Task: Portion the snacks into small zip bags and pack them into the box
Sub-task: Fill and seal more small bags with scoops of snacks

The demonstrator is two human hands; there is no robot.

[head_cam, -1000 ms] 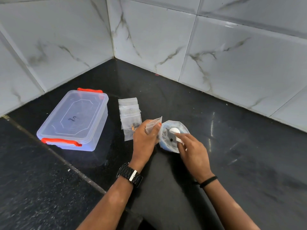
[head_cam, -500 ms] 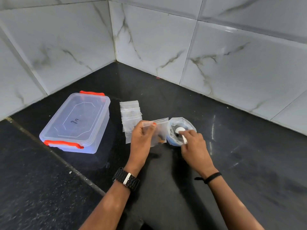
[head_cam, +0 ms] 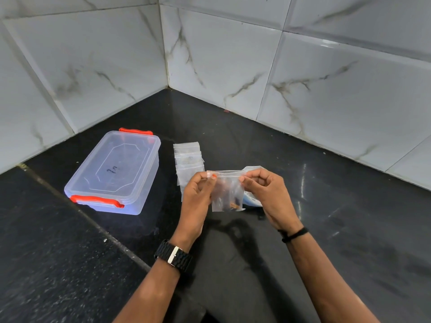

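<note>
I hold a small clear zip bag (head_cam: 227,194) upright above the black counter, with a few brown snack pieces at its bottom. My left hand (head_cam: 197,199) pinches the bag's top left corner. My right hand (head_cam: 268,194) pinches the top right end of the zip strip. Behind my right hand lies the larger snack bag (head_cam: 253,170), mostly hidden. A stack of empty small zip bags (head_cam: 189,159) lies just left of the hands. The clear plastic box (head_cam: 114,171) with orange latches stands farther left, its lid on.
The black stone counter (head_cam: 326,206) meets marble-tiled walls (head_cam: 233,66) in a corner behind the objects. A seam line (head_cam: 77,206) crosses the counter diagonally at the left, in front of the box.
My right hand left the snack bag and took hold of the small zip bag's top. Both hands now hold that bag up by its zip strip.
</note>
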